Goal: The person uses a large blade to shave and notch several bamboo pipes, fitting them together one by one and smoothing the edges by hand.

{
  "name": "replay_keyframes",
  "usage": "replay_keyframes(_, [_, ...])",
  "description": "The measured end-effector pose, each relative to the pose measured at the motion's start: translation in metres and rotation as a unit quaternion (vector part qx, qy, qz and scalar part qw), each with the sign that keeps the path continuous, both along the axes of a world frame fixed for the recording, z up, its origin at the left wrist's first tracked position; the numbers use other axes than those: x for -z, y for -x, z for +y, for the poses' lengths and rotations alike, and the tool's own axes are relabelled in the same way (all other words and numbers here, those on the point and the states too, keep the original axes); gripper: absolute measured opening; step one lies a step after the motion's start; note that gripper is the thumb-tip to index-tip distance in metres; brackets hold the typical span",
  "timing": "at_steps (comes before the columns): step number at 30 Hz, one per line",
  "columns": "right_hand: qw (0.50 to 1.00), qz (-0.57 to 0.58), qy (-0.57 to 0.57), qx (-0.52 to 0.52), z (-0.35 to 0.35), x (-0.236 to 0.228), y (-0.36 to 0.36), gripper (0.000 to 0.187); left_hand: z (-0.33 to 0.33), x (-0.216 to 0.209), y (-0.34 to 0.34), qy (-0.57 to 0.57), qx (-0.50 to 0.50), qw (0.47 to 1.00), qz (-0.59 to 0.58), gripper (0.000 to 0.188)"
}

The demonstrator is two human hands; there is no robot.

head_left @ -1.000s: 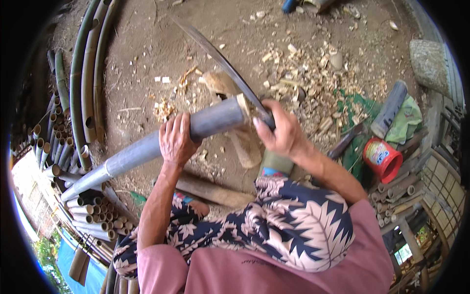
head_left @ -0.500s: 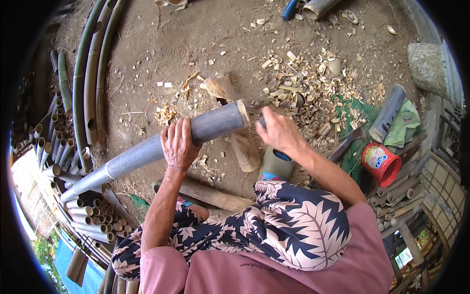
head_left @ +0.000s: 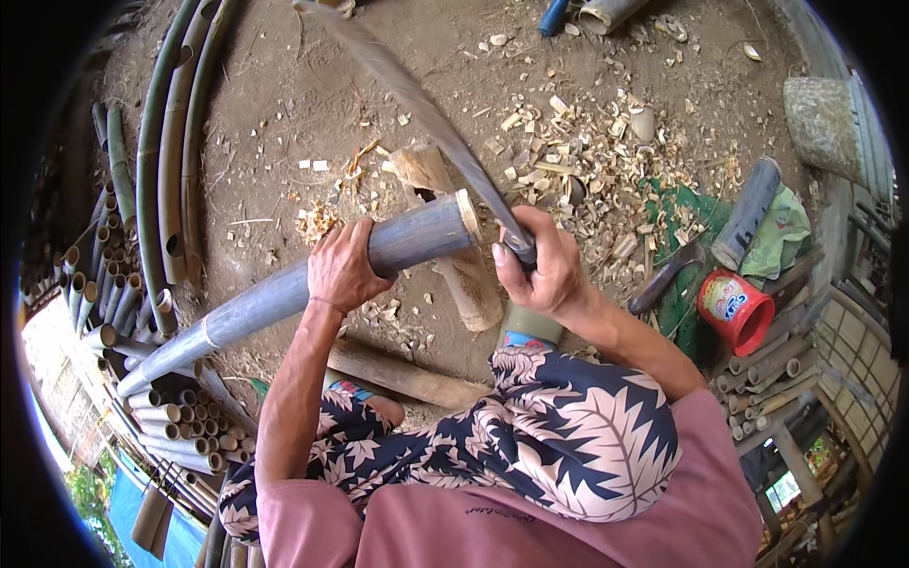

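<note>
My left hand [head_left: 343, 265] is wrapped over a thick grey bamboo pole [head_left: 260, 295], which slants from the lower left up to its pale cut end right of centre. That end lies over a short log [head_left: 471, 295] on the ground. In my right hand [head_left: 547, 263], closed round the dark handle, is a machete [head_left: 431, 121]. Its long, slightly curved blade is motion-blurred and points up to the far left, beyond the bamboo's cut end. A gap seems to separate blade and bamboo, though depth is hard to judge.
Pale wood chips [head_left: 606, 161] litter the dirt floor. To my right are a red bucket [head_left: 727, 312], a dark-handled blade [head_left: 663, 276] on green cloth and a short bamboo piece [head_left: 748, 213]. Stacked bamboo [head_left: 185, 421] stands at left. Another pole [head_left: 407, 374] lies by my legs.
The machete's blade has come into clear sight, swung up to the far left; before, it was barely visible. My right hand has turned and shifted slightly right. The left hand keeps hold of the bamboo.
</note>
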State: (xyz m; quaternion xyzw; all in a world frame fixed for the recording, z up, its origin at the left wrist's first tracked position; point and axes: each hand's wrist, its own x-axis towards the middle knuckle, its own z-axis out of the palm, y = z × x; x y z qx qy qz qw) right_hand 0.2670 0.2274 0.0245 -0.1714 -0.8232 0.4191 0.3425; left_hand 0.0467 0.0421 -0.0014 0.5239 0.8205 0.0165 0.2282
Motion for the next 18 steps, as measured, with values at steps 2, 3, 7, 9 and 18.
replay_keyframes(2, [0.993,-0.114,-0.009,-0.009,-0.003,0.034,-0.017,0.022,0.005,0.001,-0.001,-0.007,0.002,1.000,0.006,0.066])
replay_keyframes(3, [0.951,-0.292,0.088,-0.039,0.004,0.044,-0.018,0.022,0.003,0.000,-0.001,-0.011,0.002,1.000,0.015,0.066])
replay_keyframes(7, [0.968,-0.245,0.050,-0.030,0.015,0.044,-0.018,0.028,0.008,0.008,0.005,-0.051,0.004,0.998,0.031,0.067])
replay_keyframes(9, [0.980,-0.177,0.087,-0.027,0.001,0.007,-0.011,0.028,-0.007,0.007,-0.002,-0.031,0.003,0.999,0.023,0.071])
replay_keyframes(18, [0.951,-0.285,0.118,-0.037,0.001,0.028,-0.018,0.025,-0.011,0.010,-0.014,-0.086,0.012,0.990,0.111,0.077])
